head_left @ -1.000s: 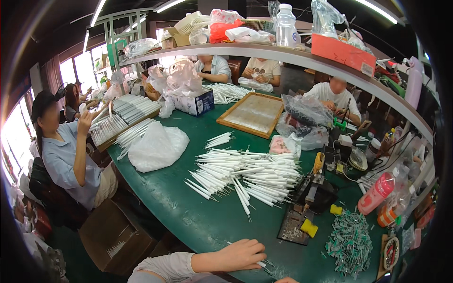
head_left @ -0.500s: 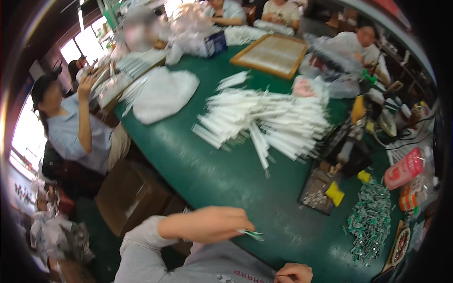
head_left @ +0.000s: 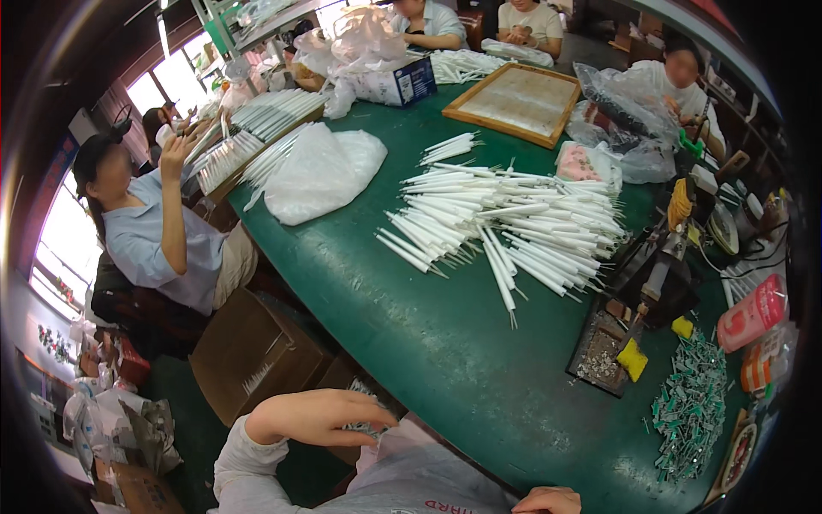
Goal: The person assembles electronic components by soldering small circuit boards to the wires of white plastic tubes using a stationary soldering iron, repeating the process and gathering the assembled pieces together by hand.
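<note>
My left hand (head_left: 330, 417) is past the table's near left edge, above a container of small silvery pieces (head_left: 364, 398). Its thumb and fingers are apart, and I see nothing held between them. At the lower edge of the view, my right hand (head_left: 550, 500) rests close to my body by the table edge; its fingertips are cut off, so its grip is hidden. Nearest it on the table, to the right, lies a heap of small green circuit boards with thin wires (head_left: 692, 403). A large pile of white sticks with wire ends (head_left: 514, 214) covers the table's middle.
A soldering iron stand (head_left: 655, 278) and a dark tray (head_left: 599, 347) with a yellow sponge (head_left: 633, 360) stand at right. A white plastic bag (head_left: 325, 176), a wooden frame (head_left: 522, 73) and a cardboard box (head_left: 235, 338) are around. Co-workers sit at left and far side.
My left hand has moved left and down, off the table edge. The small green board it held earlier is no longer seen in it. My right hand has shifted slightly.
</note>
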